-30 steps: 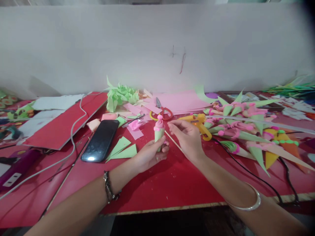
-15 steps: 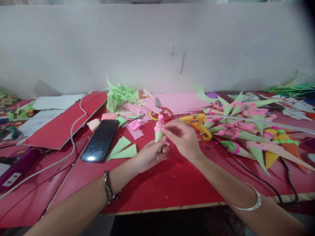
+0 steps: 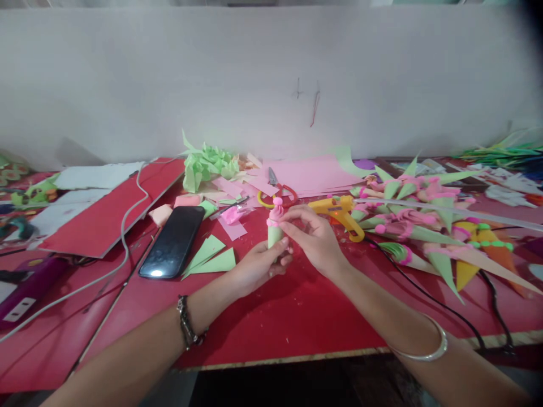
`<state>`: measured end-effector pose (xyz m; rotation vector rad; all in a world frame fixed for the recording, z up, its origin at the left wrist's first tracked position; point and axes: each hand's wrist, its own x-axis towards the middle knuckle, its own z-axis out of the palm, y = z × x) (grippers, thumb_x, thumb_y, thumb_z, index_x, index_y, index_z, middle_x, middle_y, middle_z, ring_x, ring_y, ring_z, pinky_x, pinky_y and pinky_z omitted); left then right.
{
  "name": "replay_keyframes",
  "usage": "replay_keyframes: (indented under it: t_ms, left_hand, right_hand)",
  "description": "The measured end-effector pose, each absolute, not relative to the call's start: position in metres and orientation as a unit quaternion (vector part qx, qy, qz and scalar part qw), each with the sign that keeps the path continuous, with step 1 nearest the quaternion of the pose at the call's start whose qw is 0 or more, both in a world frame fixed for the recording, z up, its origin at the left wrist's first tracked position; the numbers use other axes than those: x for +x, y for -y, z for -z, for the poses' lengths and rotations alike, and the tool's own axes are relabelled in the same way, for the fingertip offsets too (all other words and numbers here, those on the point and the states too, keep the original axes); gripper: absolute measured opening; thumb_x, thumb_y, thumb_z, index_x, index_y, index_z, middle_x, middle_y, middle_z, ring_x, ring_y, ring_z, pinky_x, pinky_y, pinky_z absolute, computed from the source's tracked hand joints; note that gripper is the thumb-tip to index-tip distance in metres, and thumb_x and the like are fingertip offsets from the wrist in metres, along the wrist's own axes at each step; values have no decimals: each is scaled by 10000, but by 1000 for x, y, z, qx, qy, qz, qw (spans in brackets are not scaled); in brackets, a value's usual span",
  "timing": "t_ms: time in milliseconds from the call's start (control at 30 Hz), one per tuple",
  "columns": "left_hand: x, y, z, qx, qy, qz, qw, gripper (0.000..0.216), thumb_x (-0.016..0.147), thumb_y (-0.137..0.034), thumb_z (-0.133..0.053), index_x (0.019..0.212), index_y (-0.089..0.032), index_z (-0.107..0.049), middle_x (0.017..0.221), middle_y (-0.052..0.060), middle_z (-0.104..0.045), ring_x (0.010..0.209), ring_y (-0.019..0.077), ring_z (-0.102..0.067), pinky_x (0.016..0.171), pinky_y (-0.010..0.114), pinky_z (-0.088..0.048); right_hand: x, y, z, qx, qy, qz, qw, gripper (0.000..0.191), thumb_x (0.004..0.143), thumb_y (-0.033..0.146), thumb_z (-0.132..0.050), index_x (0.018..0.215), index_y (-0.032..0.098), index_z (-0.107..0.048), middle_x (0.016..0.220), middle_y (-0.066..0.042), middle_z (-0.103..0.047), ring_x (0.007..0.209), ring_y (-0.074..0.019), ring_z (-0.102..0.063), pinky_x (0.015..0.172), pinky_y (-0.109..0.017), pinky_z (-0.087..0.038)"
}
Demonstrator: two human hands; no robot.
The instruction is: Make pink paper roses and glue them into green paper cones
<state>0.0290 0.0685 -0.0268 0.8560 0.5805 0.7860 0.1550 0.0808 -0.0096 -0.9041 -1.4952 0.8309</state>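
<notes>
My left hand (image 3: 265, 265) is closed around a small paper ice cream cone (image 3: 275, 236), held upright with its lower tip hidden in the fingers. The cone is pale green, with a pink swirl (image 3: 276, 212) and a bright pink ball on top. Pink trim (image 3: 272, 223) runs round its rim. From the right, my right hand (image 3: 316, 240) pinches at this trim with thumb and forefinger. Just behind the cone lie scissors (image 3: 288, 195) with red and yellow handles. A yellow glue gun (image 3: 339, 212) rests on the table right of my right hand.
Several finished paper cones (image 3: 443, 212) are piled at the right. A phone (image 3: 172, 243) lies left beside green paper pieces (image 3: 216, 263). Crumpled green paper (image 3: 210, 164) and pink sheets (image 3: 314, 172) sit at the back. A white cable (image 3: 125, 226) and black cord (image 3: 419, 291) cross the red table.
Both hands stay at the cone with almost no movement. My left fingers have shifted slightly around its lower part.
</notes>
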Motion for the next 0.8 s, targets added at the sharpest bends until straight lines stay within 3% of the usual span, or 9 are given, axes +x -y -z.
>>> replay_keyframes:
  t_ms: [200, 333, 533, 600, 733, 800]
  left_hand:
    - [29, -68, 25, 407, -276, -365, 790, 281, 712, -383, -596, 685, -126, -487, 544, -43, -383, 480, 36, -306, 429, 163, -199]
    - [29, -67, 25, 409, -274, -365, 791, 281, 691, -383, -615, 690, -129, -495, 553, -45, -386, 480, 36, -309, 424, 169, -188]
    - [31, -66, 26, 451, -343, -377, 733, 279, 668, -381, -623, 656, -128, -508, 593, -13, -486, 532, 64, -434, 503, 199, -310]
    - [32, -66, 27, 465, -352, -374, 722, 284, 681, -381, -608, 621, -127, -494, 574, -16, -483, 510, 62, -433, 502, 205, -314]
    - [31, -67, 27, 411, -322, -390, 758, 320, 666, -345, -641, 578, -148, -405, 485, -81, -315, 423, 25, -280, 416, 175, -216]
    - [30, -69, 26, 372, -316, -412, 769, 336, 653, -339, -660, 584, -152, -390, 478, -92, -260, 419, 23, -248, 404, 161, -201]
  right_hand:
    - [153, -82, 14, -366, 562, -496, 551, 245, 684, 313, -612, 866, 215, -481, 859, 11, -542, 662, -90, -535, 488, -196, -455]
    - [153, -82, 15, -352, 536, -561, 523, 253, 703, 330, -590, 873, 218, -440, 799, 28, -546, 475, -46, -463, 398, -180, -426]
    - [152, -79, 14, -364, 541, -544, 529, 262, 697, 298, -594, 891, 232, -431, 852, 8, -539, 591, -86, -526, 375, -169, -419]
    - [151, -78, 14, -368, 554, -530, 526, 263, 697, 289, -593, 893, 236, -425, 857, 4, -541, 632, -101, -545, 415, -188, -445]
    - [149, -79, 13, -353, 579, -483, 554, 277, 682, 257, -609, 904, 219, -447, 939, -20, -535, 855, -128, -547, 701, -254, -479]
    - [150, -81, 13, -354, 590, -469, 554, 245, 697, 267, -591, 895, 211, -458, 911, -19, -530, 844, -127, -542, 721, -263, -468]
